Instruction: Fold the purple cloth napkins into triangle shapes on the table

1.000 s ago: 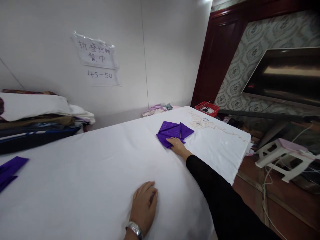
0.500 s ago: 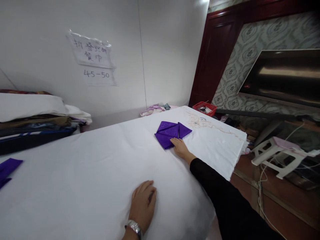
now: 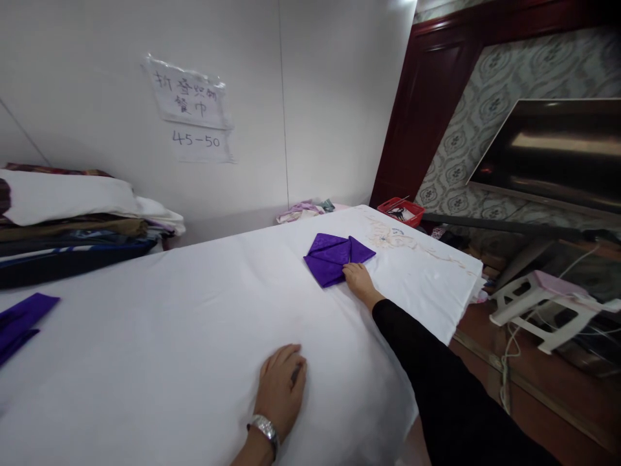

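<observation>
A purple napkin (image 3: 327, 259), folded into an angular shape with pointed corners, lies on the white tablecloth (image 3: 194, 362). My right hand (image 3: 359, 281) reaches out to it, fingertips touching its lower right edge; the fingers stay extended and the thumb is hidden. Nearer to me, my left hand (image 3: 282, 385) rests palm down on the cloth, fingers loosely curved with a dark gap beside the thumb. It wears a silver watch and holds nothing that I can see. Another purple folded cloth (image 3: 24, 323) is cut off by the left edge of view.
A stack of folded fabrics (image 3: 77, 226) stands at the back left, against the white wall. Crumpled pale cloths (image 3: 301, 211) and a red basket (image 3: 402, 212) sit along the far side. A white stool (image 3: 543, 307) with cables stands on the floor at right.
My right hand has slid slightly right along the napkin's near edge, while the napkin keeps its shape and place. My left hand stays put. The view has shifted slightly left.
</observation>
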